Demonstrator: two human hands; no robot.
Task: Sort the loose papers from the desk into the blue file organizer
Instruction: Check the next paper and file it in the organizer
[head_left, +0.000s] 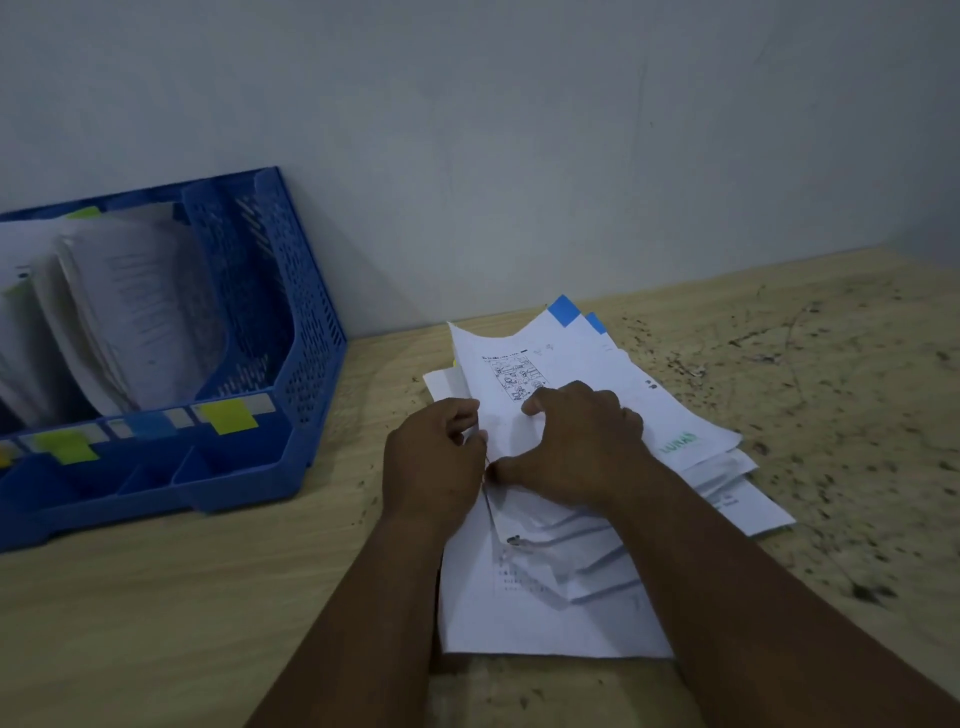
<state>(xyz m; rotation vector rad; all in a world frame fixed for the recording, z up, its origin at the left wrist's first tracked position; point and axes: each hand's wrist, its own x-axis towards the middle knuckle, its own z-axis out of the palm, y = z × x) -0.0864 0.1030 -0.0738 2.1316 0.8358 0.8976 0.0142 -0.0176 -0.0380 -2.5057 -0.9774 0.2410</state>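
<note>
A messy pile of loose white papers (545, 597) lies on the wooden desk, right of centre. The top sheet (524, 364) carries a small comic drawing and a blue tab at its far corner. My left hand (436, 462) pinches the left edge of this sheet, lifting it slightly. My right hand (576, 441) rests on the sheet with fingers curled, its thumb under the near edge. The blue file organizer (291, 332) stands at the left against the wall, with several papers upright in its slots.
Yellow and blue sticky labels (228, 415) mark the organizer's front ledge. The wooden desk (156, 597) is speckled with dark marks at the right. A grey wall (519, 156) runs along the back edge.
</note>
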